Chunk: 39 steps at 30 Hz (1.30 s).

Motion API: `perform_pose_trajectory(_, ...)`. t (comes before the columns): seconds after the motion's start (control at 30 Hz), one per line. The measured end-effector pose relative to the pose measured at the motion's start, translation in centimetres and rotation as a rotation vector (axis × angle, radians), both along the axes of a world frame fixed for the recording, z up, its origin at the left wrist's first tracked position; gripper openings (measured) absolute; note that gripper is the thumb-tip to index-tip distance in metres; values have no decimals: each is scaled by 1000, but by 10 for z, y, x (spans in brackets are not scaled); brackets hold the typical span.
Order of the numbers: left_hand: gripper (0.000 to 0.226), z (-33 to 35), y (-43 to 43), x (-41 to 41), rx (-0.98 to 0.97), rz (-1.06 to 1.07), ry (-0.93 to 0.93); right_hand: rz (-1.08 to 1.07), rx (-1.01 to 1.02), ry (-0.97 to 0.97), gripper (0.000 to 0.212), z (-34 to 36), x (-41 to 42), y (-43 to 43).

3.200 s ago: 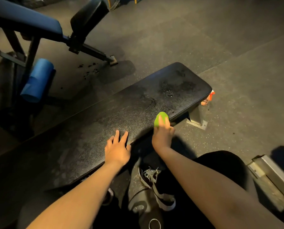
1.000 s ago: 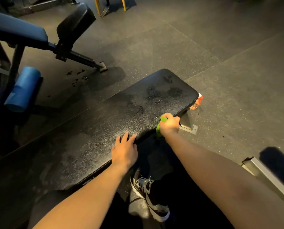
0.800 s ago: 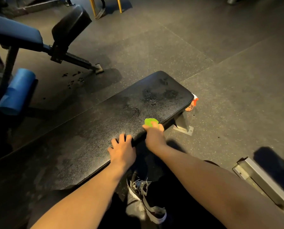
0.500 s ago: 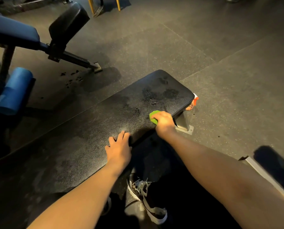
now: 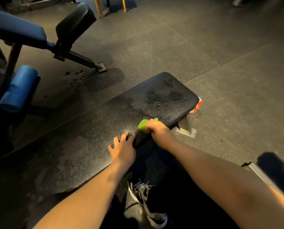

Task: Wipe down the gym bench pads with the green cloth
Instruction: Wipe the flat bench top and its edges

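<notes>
A long black bench pad (image 5: 91,129) runs from the lower left to the middle right, with dark wet patches near its far end. My right hand (image 5: 157,129) grips a bunched green cloth (image 5: 143,125) and holds it against the pad's near edge, close to the right end. My left hand (image 5: 123,149) rests flat on the pad's near edge just left of the cloth, fingers spread and straight.
A blue-padded machine (image 5: 17,33) with a black pad (image 5: 75,22) and a blue roller (image 5: 17,89) stands at the upper left. An orange and white object (image 5: 196,107) lies by the bench's metal foot (image 5: 185,128). My shoe (image 5: 146,202) is below the bench. Dark rubber floor lies to the right.
My right hand has slid the green cloth back and forth along the pad's near edge and now sits slightly left of half a second ago. My left hand stayed in place.
</notes>
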<state>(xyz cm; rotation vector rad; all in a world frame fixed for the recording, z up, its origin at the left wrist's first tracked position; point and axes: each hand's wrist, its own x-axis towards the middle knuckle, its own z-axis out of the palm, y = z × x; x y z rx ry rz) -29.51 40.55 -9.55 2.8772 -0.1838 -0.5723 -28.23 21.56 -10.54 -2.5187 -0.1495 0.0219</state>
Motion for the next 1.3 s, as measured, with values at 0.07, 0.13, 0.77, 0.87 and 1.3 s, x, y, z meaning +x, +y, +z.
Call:
perform_pose_trajectory(0.07,62,1,3,1,-15,-17,17,-219,-37,-49,26,-9,7,-19)
perform_pose_trajectory(0.13,63,3,4,1,-17,-26,27,-401,-58,17,28,-13,10,-22)
perform_pose_trajectory(0.77,63,1,5,1,-77,-1,58,-387,-10,134,80,-13,8,-34)
perform_pose_trajectory(0.87,64,-1,4,1,-69,8,47,-281,5,18,72,-7,-2,-4)
perform_pose_trajectory(1.3,78,8,2,0,-51,15,95,-466,104,162,79,-11,-12,-33)
